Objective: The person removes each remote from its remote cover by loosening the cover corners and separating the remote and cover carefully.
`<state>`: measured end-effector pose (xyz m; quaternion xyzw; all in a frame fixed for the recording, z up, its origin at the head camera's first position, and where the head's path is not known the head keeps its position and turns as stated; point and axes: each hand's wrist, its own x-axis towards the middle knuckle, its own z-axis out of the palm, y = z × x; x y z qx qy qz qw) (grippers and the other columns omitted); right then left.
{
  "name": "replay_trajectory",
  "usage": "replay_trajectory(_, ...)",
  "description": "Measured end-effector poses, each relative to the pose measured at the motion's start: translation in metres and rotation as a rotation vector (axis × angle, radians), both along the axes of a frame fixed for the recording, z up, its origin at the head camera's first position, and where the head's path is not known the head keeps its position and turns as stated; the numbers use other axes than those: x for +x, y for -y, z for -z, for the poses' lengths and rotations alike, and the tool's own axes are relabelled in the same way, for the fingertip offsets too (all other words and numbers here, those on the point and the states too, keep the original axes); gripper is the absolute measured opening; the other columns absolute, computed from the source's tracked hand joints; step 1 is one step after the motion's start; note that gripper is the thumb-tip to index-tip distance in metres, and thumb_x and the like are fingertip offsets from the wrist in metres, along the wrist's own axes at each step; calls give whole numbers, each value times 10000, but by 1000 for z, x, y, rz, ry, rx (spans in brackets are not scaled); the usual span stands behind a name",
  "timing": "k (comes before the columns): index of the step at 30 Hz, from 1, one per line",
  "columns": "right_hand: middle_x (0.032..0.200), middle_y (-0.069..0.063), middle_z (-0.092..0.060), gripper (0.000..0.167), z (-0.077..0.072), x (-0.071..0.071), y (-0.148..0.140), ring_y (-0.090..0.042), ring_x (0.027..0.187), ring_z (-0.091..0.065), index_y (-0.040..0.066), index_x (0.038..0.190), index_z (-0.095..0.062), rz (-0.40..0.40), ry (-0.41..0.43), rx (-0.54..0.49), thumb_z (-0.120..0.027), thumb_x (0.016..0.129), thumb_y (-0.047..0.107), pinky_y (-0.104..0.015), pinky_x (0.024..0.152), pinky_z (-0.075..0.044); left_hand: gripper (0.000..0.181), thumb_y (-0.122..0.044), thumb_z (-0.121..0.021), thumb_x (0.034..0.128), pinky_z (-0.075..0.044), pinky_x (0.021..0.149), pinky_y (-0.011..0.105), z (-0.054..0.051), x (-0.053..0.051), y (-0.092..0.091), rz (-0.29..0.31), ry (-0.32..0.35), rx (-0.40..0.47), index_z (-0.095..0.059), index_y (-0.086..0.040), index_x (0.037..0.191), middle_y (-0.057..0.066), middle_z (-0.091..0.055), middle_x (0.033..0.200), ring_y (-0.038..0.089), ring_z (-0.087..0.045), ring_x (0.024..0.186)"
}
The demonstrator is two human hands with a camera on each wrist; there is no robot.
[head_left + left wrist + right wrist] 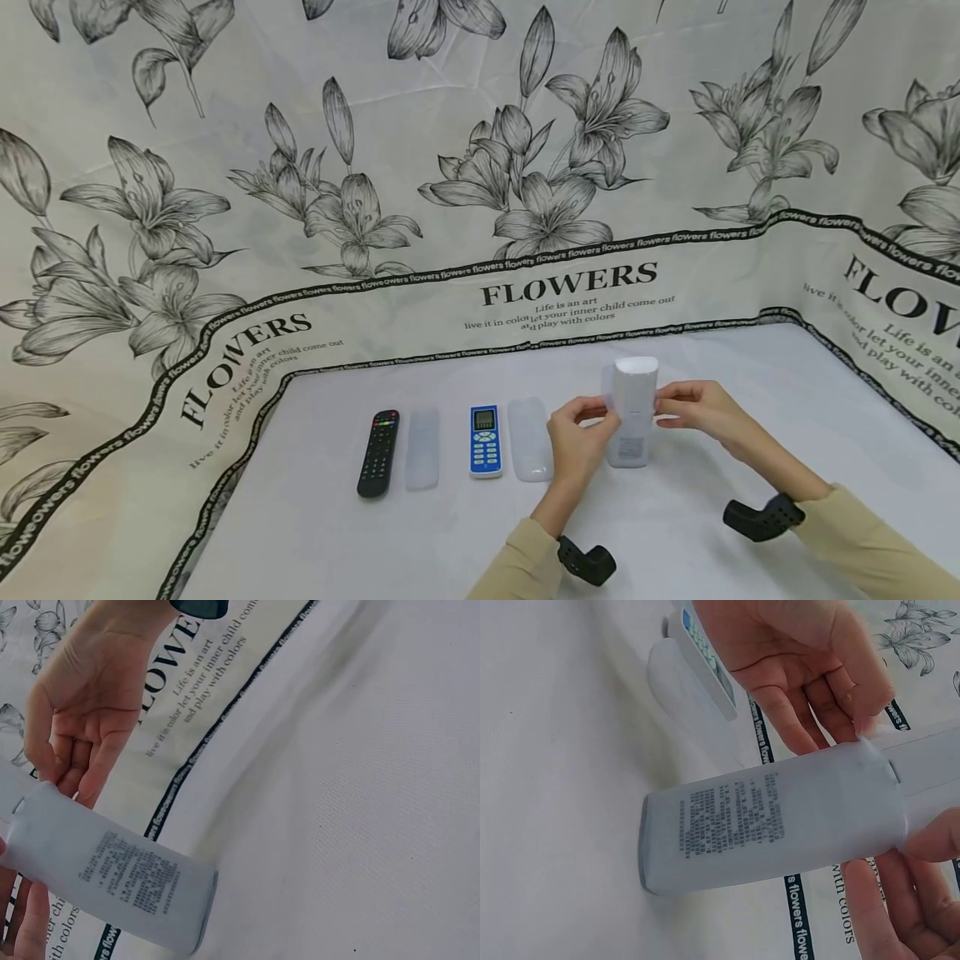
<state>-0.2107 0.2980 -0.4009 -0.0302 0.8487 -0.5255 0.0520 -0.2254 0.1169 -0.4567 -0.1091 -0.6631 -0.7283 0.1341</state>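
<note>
A white remote control [636,383] with a block of small print stands upright over the table, its lower part inside a translucent sleeve [817,814]. My left hand [581,437] pinches the sleeve's open edge on one side, and my right hand [708,412] pinches it on the other. In the right wrist view, that edge lies partway up the remote, with the bare upper part sticking out. The left wrist view has the right hand [94,712] at the top and only some fingertips of the left hand [26,922] at lower left.
Left of the hands lie a black remote [378,454], a translucent sleeve [422,450], a blue-and-white remote [486,442] and another translucent sleeve [528,437], partly behind the left hand. A flower-printed cloth [480,192] hangs behind the white table [300,533].
</note>
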Motion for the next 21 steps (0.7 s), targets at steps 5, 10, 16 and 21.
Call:
replay_trajectory(5,1003,-94,-688,346,0,0,2,-70,855,-656,-163,1109,-573,12,-9,23,-584,940,139,-305,759,-586,126,28,-694,715,-539,626,164,1,1,-1,-11,-24,7,-728,-15,829,117,-739,804,29,-658,720)
replay_trajectory(10,1002,-89,-683,336,2,0,2,-32,840,-648,-161,1111,-568,23,-12,14,-577,943,130,-311,776,-583,121,25,-699,715,-532,606,165,0,1,-2,-21,-35,-7,-728,-23,822,110,-739,796,20,-654,715)
replay_trajectory(16,1161,-240,-628,425,7,-1,-1,-86,939,-657,-192,1207,-508,-1,18,-30,-544,958,149,-304,810,-575,137,8,-691,734,-546,653,177,2,2,-2,-30,-30,14,-734,-7,863,136,-737,810,62,-671,738)
replay_trajectory(21,1358,-366,-452,560,6,-1,-7,-264,1090,-643,-197,1335,-384,-74,77,-19,-515,983,218,-321,858,-561,152,-26,-715,763,-541,667,164,1,5,0,1,-7,21,-734,0,911,146,-738,843,101,-684,767)
